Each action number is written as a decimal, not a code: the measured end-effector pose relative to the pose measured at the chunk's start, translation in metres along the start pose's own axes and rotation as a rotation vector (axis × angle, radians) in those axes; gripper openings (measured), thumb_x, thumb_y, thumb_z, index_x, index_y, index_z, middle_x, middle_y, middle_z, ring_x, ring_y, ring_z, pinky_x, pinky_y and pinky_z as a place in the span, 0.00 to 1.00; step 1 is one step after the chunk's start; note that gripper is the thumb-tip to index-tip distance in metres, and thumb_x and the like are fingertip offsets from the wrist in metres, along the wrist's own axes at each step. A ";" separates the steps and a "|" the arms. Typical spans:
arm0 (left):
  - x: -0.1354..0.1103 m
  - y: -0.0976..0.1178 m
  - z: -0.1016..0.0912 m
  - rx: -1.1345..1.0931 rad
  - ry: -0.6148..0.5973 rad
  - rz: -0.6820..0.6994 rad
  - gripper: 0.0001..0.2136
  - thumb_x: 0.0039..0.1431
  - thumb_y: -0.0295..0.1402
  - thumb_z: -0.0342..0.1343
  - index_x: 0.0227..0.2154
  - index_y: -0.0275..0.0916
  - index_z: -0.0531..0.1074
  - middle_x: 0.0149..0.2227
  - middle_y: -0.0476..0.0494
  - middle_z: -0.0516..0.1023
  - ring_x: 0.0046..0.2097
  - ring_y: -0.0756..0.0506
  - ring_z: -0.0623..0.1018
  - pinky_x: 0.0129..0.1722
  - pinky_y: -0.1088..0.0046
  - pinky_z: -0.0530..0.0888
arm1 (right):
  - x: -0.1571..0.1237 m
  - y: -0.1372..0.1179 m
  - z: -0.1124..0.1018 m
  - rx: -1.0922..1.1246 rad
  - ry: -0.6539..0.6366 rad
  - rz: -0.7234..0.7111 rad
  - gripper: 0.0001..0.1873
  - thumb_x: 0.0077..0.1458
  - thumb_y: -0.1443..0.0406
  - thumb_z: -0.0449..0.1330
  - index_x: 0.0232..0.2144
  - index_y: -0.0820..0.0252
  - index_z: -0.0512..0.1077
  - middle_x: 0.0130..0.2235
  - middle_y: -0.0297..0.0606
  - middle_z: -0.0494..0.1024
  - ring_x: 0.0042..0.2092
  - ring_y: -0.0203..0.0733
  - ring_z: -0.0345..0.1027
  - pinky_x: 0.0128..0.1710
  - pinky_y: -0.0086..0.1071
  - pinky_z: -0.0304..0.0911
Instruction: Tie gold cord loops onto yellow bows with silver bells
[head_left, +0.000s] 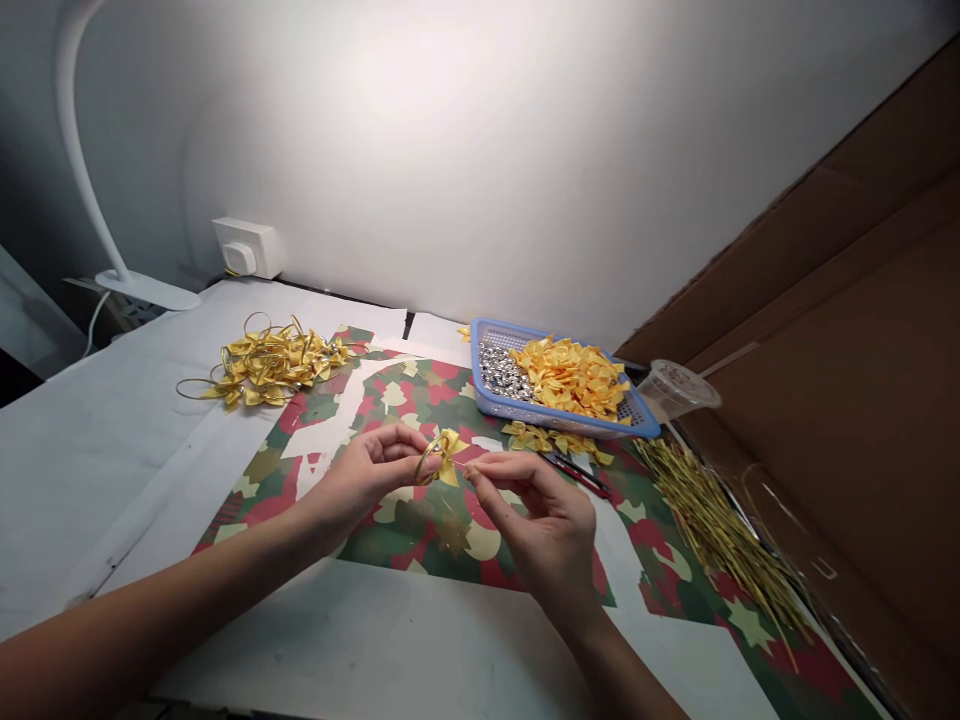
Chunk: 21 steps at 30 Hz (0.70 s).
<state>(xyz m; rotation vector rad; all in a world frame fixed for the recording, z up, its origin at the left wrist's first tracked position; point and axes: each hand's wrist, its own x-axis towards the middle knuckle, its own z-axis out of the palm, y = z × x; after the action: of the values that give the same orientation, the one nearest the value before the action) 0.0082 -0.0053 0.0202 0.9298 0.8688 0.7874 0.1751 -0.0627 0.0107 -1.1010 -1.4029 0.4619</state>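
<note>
Between the thumb and fingers of my left hand [386, 465] is a yellow ribbon bow [448, 455] with a gold cord loop attached. My right hand [536, 500] is just to the right of the bow, thumb and forefinger pinched together. A thin strand seems to run from the bow to that pinch, though what the fingertips hold is too small to name. Both hands are above a sheet of red, green and cream patterned paper [420, 540]. To the left lies a pile of yellow bows with gold loops [274, 360].
A blue basket [491, 405] holds silver bells [506, 373] and yellow bows [574, 375]. More bows [559, 440] and dark-and-red snips [581, 475] lie before it. A clear plastic cup [679, 390] and a bundle of gold cords [720, 520] are at right. A white lamp [146, 290] stands back left.
</note>
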 end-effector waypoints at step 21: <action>0.000 -0.003 -0.002 0.037 -0.009 0.027 0.11 0.42 0.34 0.69 0.25 0.37 0.72 0.25 0.53 0.73 0.29 0.53 0.71 0.32 0.78 0.66 | 0.001 -0.001 -0.001 -0.049 -0.019 -0.021 0.04 0.50 0.71 0.62 0.26 0.58 0.73 0.29 0.37 0.79 0.33 0.41 0.75 0.33 0.33 0.73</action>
<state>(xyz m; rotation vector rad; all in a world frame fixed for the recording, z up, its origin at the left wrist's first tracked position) 0.0070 -0.0057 0.0166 0.9786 0.8673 0.7919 0.1754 -0.0628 0.0122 -1.1228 -1.4475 0.4262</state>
